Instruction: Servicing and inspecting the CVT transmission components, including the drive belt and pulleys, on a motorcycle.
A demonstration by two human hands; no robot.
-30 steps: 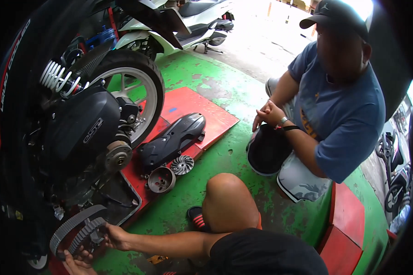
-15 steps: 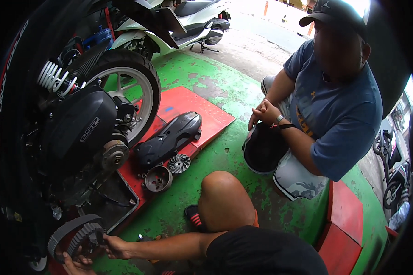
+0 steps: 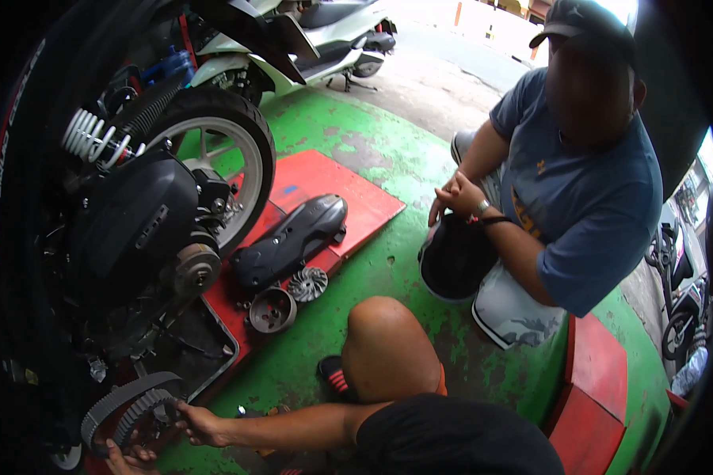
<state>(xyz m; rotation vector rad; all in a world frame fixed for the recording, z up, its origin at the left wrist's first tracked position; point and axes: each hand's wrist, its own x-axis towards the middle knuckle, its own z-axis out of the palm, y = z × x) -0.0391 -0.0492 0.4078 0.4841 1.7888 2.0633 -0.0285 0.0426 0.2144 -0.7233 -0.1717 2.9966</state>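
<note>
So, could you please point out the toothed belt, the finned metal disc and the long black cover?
Toothed belt [image 3: 112, 402]: head view, on the upper band of its loop.
Finned metal disc [image 3: 307, 283]: head view, on its centre.
Long black cover [image 3: 291, 239]: head view, midway along its upper face.

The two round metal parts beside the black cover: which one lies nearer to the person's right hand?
The bowl-shaped drum with holes in its base; the other, the bladed disc, sits farther from the right hand, beyond the drum.
</note>
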